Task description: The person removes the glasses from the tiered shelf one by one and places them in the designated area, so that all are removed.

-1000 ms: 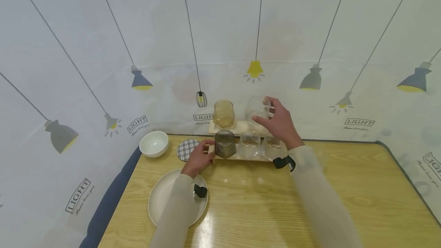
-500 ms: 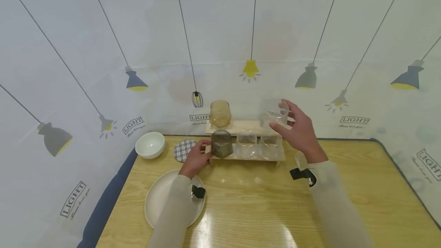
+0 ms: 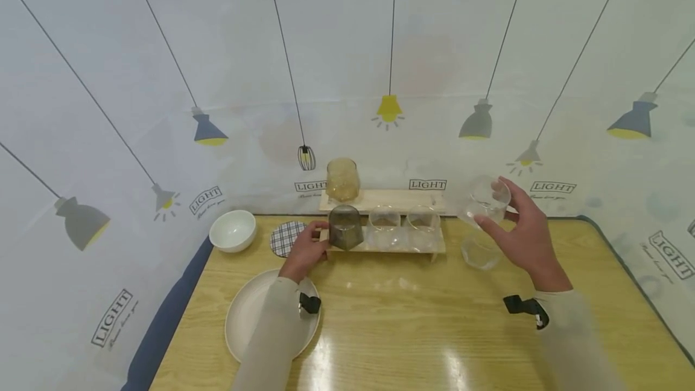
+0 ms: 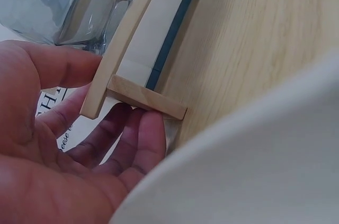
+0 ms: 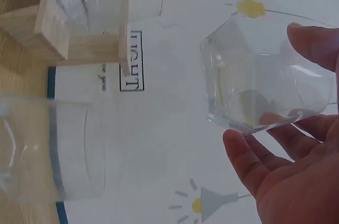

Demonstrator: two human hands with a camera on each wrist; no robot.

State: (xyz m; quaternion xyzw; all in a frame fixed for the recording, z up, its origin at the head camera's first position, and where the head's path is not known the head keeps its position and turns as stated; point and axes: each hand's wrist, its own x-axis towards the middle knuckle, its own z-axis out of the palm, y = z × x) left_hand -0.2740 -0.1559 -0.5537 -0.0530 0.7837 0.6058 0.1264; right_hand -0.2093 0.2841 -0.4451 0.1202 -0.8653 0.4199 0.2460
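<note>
My right hand (image 3: 525,240) holds a clear glass (image 5: 265,75) in the air, thumb on one side and fingers on the other. In the head view it is above another clear glass (image 3: 480,255), which stands on the table right of a two-tier wooden rack (image 3: 388,199). My left hand (image 3: 306,252) grips the left end of that rack; in the left wrist view the thumb and fingers close about its wooden end (image 4: 143,96). On the lower tier stand a smoky grey glass (image 3: 345,228) and two clear glasses (image 3: 384,231). An amber glass (image 3: 342,180) sits on the upper tier.
Left of the rack lie a checked round mat (image 3: 285,239) and a white bowl (image 3: 233,231). A pale plate (image 3: 241,324) is partly covered by my left forearm. A wall sheet printed with lamps (image 3: 353,65) rises right behind the table (image 3: 391,330).
My right hand has carried the clear glass off the rack's upper tier, rightward and down, past the rack's right end. My left hand keeps its grip on the rack.
</note>
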